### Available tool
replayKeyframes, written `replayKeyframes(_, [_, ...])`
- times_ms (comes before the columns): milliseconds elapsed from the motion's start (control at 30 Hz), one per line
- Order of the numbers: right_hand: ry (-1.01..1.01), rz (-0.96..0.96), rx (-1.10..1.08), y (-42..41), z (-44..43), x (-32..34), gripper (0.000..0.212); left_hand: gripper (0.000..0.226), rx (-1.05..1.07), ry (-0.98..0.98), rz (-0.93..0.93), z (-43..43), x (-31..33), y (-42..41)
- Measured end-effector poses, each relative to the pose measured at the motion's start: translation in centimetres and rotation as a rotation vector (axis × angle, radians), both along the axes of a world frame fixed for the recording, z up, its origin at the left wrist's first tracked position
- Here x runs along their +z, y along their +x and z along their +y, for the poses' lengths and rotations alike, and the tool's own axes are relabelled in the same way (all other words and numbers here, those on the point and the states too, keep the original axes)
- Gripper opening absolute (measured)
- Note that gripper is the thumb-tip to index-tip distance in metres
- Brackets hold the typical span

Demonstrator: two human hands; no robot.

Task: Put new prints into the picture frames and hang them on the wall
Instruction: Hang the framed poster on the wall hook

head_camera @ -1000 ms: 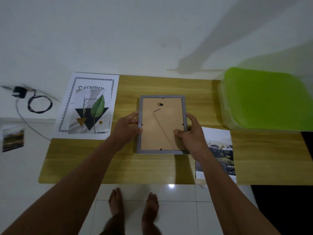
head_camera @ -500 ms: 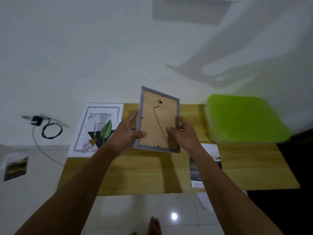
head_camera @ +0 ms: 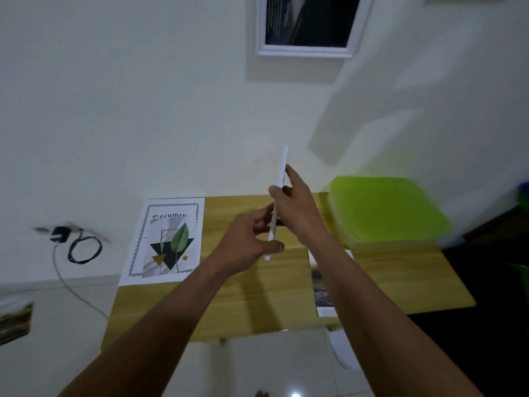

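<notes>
1. Progress check: the right hand (head_camera: 297,210) is holding the thin grey-edged picture frame (head_camera: 278,202) edge-on to the camera, so I'm only seeing its slim side. Thumb is on the near face, fingers are wrapped over the far one, closed around it.
2. The left hand (head_camera: 246,242) is sitting just to the left of the frame's lower end, fingers half curled and spread. Its thumb tip is right at the bottom edge, but I can't tell if it's actually gripping or just steadying.
3. Frame is up in the air above the light wooden tabletop (head_camera: 229,305), between both hands, not on the wall.
4. Can't say from this angle whether a print is already inside, since neither face is showing.
5. Above the right hand, a white-framed dark picture (head_camera: 307,24) is already hanging on the white wall (head_camera: 143,96), so I'm guessing one is done.
6. Still lying around: a leaf-and-triangle print on a bordered document sheet (head_camera: 169,242) left of the left hand, and a landscape photo print (head_camera: 322,285) under the right forearm.
7. So I'm calling it roughly midway, with hanging this one looking like the step in hand.
</notes>
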State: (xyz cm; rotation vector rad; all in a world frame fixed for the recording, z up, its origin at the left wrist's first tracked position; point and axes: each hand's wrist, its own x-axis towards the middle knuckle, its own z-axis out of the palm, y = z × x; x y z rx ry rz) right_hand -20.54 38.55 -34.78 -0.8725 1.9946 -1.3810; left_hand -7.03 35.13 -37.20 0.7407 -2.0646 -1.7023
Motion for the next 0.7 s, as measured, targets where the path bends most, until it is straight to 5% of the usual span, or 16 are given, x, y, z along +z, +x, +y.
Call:
replayKeyframes(133, [-0.036,0.079,-0.102,-0.7,0.7,0.1,0.066,0.069,-0.006,-0.076,-0.062,0.4,-0.8,-1.0])
replayKeyframes(300, [-0.129,-0.127,-0.168,-1.9,2.5,0.9,0.062,0.067,0.344,-0.248,-0.111,-2.8,-0.6,-0.2])
replayKeyframes(500, [-0.291,-0.291,-0.059,-2.8,2.1,3.4,0.06,0.088,0.309,-0.015,-0.071,-6.6,3.2,2.3])
replayKeyframes(700, [-0.247,0.063,0.291,-2.0,-0.7,9.1,0.079,0.096,0.349,-0.107,0.11,-9.7,8.8,5.7])
